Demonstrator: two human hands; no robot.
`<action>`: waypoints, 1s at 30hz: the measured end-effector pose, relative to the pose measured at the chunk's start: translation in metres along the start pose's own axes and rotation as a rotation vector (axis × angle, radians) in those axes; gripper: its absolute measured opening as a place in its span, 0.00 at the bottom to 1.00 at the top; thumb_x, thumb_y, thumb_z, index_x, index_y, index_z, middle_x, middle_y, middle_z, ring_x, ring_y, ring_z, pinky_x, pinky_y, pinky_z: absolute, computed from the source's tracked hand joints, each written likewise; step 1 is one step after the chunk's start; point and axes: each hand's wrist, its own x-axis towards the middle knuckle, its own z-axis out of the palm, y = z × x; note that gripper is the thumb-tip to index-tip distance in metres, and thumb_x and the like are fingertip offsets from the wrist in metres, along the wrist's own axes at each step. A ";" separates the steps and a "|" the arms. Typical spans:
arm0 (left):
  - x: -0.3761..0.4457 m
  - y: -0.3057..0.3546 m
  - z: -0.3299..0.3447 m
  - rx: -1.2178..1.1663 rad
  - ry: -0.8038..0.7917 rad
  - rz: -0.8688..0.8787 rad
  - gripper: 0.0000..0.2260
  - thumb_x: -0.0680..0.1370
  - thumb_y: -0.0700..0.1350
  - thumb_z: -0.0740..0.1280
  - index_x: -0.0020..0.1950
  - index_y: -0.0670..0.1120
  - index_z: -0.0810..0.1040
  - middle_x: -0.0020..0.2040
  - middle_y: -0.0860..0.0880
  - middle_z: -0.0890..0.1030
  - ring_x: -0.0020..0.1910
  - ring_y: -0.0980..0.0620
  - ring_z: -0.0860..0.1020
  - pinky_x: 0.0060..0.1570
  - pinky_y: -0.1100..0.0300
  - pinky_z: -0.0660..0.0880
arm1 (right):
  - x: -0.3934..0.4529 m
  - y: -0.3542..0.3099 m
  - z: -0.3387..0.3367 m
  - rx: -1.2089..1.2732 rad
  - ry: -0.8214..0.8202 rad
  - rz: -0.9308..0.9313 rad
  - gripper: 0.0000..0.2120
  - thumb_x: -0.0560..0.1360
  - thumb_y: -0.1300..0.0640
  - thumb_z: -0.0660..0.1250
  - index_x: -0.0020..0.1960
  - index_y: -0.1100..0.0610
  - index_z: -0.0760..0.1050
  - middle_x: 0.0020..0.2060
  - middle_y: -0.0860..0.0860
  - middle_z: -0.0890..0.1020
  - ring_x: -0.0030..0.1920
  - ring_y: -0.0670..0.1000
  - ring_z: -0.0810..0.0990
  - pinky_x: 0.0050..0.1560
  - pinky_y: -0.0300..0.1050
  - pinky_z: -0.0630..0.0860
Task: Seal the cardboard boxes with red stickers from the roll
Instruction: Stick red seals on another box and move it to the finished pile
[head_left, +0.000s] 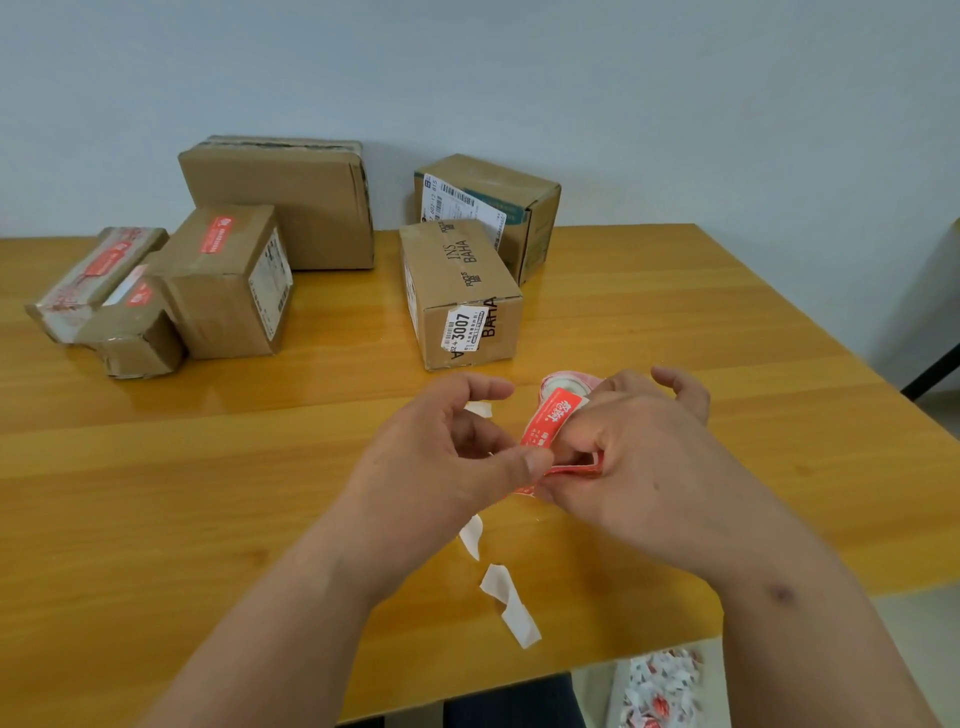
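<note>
Near the table's front edge, my left hand and right hand both pinched a red sticker off the roll; next I thought it must go on the box.

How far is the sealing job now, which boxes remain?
Done: three left boxes carry red stickers. In hand: left hand and right hand peel a red sticker from the roll. Left: BAHA box, box behind it and large back box show none.
</note>
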 end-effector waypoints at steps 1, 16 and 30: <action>0.000 0.000 -0.001 0.017 -0.022 -0.001 0.21 0.71 0.47 0.75 0.61 0.56 0.73 0.42 0.51 0.85 0.44 0.52 0.83 0.48 0.57 0.79 | 0.000 0.000 0.000 -0.006 -0.003 0.001 0.14 0.68 0.38 0.69 0.31 0.45 0.75 0.34 0.39 0.76 0.55 0.37 0.64 0.70 0.52 0.45; 0.007 -0.011 0.005 -0.181 0.121 -0.060 0.17 0.73 0.38 0.73 0.58 0.50 0.75 0.39 0.47 0.85 0.38 0.51 0.84 0.43 0.56 0.78 | -0.001 -0.001 0.001 -0.009 0.003 -0.007 0.10 0.69 0.41 0.70 0.37 0.48 0.80 0.37 0.41 0.79 0.54 0.39 0.66 0.70 0.53 0.48; 0.008 -0.014 0.010 -0.303 0.228 -0.075 0.16 0.73 0.39 0.73 0.58 0.50 0.75 0.40 0.47 0.85 0.40 0.52 0.85 0.44 0.55 0.79 | -0.002 0.001 0.000 0.041 0.041 -0.024 0.11 0.69 0.44 0.72 0.34 0.50 0.79 0.35 0.45 0.80 0.52 0.40 0.69 0.70 0.51 0.48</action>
